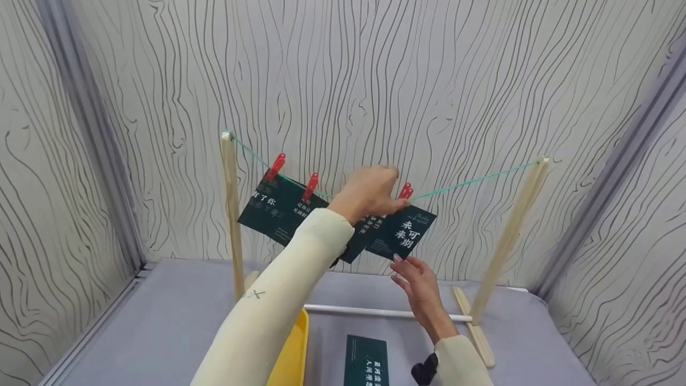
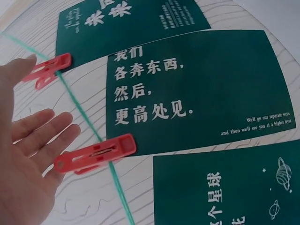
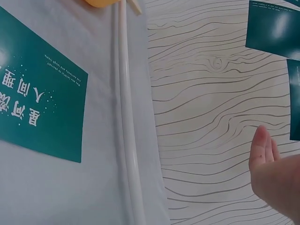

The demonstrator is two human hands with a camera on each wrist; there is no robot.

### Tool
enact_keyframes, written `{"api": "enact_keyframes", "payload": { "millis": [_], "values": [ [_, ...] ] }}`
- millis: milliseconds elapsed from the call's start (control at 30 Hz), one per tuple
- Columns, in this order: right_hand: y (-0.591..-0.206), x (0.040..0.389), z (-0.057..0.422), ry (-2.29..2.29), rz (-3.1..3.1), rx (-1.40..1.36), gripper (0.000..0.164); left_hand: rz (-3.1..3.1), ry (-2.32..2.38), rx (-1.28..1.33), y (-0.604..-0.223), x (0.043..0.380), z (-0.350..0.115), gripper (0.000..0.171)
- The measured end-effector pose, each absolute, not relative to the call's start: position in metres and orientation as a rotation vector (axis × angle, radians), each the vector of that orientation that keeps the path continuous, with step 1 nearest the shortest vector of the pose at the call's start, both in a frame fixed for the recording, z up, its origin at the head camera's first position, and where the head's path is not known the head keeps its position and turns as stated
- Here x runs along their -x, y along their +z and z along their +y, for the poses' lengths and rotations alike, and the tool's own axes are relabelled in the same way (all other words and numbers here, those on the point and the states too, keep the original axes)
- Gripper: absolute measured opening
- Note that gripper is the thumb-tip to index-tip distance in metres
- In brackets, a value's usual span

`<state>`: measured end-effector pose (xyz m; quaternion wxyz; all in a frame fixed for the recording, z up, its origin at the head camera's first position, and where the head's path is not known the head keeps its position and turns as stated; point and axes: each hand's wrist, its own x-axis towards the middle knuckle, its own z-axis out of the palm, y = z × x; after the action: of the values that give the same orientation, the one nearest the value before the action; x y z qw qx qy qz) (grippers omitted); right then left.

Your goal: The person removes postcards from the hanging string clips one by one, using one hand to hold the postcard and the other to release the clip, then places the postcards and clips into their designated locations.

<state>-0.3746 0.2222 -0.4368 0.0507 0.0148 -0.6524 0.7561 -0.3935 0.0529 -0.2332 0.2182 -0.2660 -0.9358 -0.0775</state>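
Observation:
Several dark green cards with white lettering hang from a green string, held by red clothespins. My left hand is at the string, its thumb at the clothespin of the rightmost card. Its other fingers are extended, close to a second clothespin on the neighbouring card. Below the rightmost card is my right hand, fingers loosely bent near its lower edge and holding nothing. In the head view, the left hand and sleeve cover part of the middle cards.
Two wooden posts, left and right, carry the string; a white rod runs low between them. Another green card lies on the table, near a yellow tray partly behind my left sleeve. A patterned wall stands behind.

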Motion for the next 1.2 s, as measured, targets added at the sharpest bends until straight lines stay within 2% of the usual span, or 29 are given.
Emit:
{"api": "enact_keyframes", "payload": {
  "millis": [267, 467, 600, 767, 1000, 1200],
  "values": [
    [-0.436, 0.378, 0.219, 2.315, -1.951, -0.074, 0.059, -2.592, -0.215, 0.753, -0.238, 0.396, 0.061, 0.047],
    [-0.433, 0.379, 0.219, 2.348, -1.927, -0.106, 0.056, -2.655, -0.457, 0.74, -0.234, 0.397, 0.064, 0.055],
    [-0.435, 0.38, 0.219, 2.361, -1.92, -0.124, 0.055, -2.672, -0.592, 0.765, -0.233, 0.398, 0.064, 0.055],
    [-0.438, 0.378, 0.218, 2.382, -1.922, -0.139, 0.053, -2.669, -0.634, 0.831, -0.234, 0.401, 0.064, 0.047],
    [-0.441, 0.377, 0.219, 2.389, -1.917, -0.09, 0.052, -2.636, -0.771, 0.893, -0.234, 0.399, 0.064, 0.028],
    [-0.443, 0.375, 0.222, 2.434, -1.869, -0.072, 0.045, -2.641, -0.953, 0.907, -0.232, 0.396, 0.064, 0.025]
  ]
}}
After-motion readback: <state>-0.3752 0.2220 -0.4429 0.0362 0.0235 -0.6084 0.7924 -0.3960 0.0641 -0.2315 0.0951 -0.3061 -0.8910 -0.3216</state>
